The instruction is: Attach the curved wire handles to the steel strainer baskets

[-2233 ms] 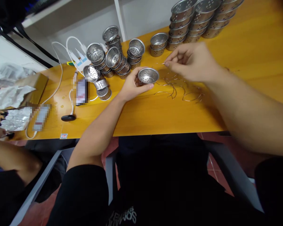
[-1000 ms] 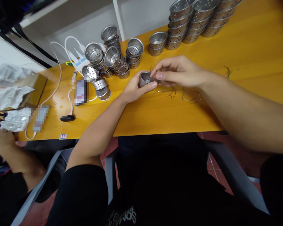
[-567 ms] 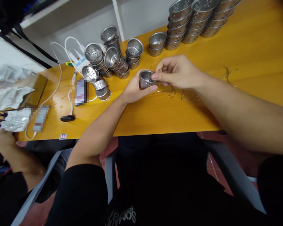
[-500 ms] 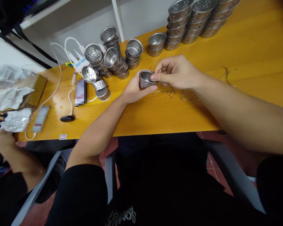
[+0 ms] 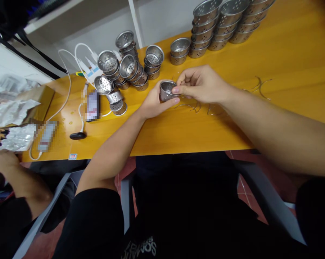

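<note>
My left hand (image 5: 153,102) is wrapped round a small perforated metal cup (image 5: 166,94), holding its open mouth upward just above the table. At the cup's right rim, my right hand (image 5: 196,84) has thumb and forefinger pinched together. Whatever lies in that pinch is too small to make out. Thin bent metal wires (image 5: 193,107) lie on the table beneath and beside the right hand. More curved wires (image 5: 260,88) are further right, past the forearm.
Stacked perforated cups (image 5: 205,28) stand along the back right; tilted and stacked ones (image 5: 128,66) crowd left of centre. A phone (image 5: 93,105), a power strip (image 5: 93,72) with white cables and a black plug-like piece (image 5: 78,136) lie left. Another person's hand (image 5: 3,160) is at far left.
My right fingertips have shifted very slightly left along the cup's rim. The cup and my left hand stay in place.
</note>
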Demonstrator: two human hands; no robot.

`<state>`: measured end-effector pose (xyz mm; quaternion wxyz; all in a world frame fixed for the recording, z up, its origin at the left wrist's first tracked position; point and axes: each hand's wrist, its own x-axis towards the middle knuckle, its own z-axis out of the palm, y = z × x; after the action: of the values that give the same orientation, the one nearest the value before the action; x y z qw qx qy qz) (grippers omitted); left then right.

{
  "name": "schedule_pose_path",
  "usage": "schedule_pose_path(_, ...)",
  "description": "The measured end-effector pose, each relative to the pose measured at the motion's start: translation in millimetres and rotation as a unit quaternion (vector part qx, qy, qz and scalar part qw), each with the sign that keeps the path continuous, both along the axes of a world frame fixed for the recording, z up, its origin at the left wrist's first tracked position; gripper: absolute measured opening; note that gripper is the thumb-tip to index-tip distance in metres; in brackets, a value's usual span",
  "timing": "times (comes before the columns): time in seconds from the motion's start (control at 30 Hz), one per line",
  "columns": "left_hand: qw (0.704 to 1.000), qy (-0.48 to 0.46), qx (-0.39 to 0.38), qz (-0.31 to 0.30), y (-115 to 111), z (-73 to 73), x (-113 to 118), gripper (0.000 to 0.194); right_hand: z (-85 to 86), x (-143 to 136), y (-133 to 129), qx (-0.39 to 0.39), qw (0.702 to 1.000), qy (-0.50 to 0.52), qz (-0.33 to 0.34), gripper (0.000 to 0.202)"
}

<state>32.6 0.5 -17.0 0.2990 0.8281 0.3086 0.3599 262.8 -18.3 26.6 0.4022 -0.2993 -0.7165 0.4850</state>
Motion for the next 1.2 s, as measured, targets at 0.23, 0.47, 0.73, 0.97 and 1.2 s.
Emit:
schedule_pose_path(0.23,1.0,0.007,0.009,0.003,1.6,-1.6,-1.2,0.089,4.4,-1.2,-3.0,-0.004,1.0,-0.004,-0.004,0.054)
schedule_pose_path(0.47,1.0,0.006,0.018,0.001,2.5,-2.5,-1.8,0.089,2.7,-1.9,-3.2,0.024,0.999,0.023,0.008,0.05)
schedule_pose_path(0.73,0.998,-0.026,0.019,0.046,8.4,-5.8,-3.4,0.092,-2.4,4.2,-0.2,0.161,0.982,-0.024,-0.094,0.045)
schedule_pose_path(0.97,0.999,-0.004,0.021,0.049,9.2,-9.2,-5.9,0.095,7.3,14.1,-0.2,0.217,0.969,-0.092,-0.079,0.034)
schedule_pose_path(1.2,0.998,0.003,0.026,0.05,9.5,-5.3,-7.5,0.09,7.9,16.7,-0.1,0.196,0.969,-0.142,-0.039,0.027)
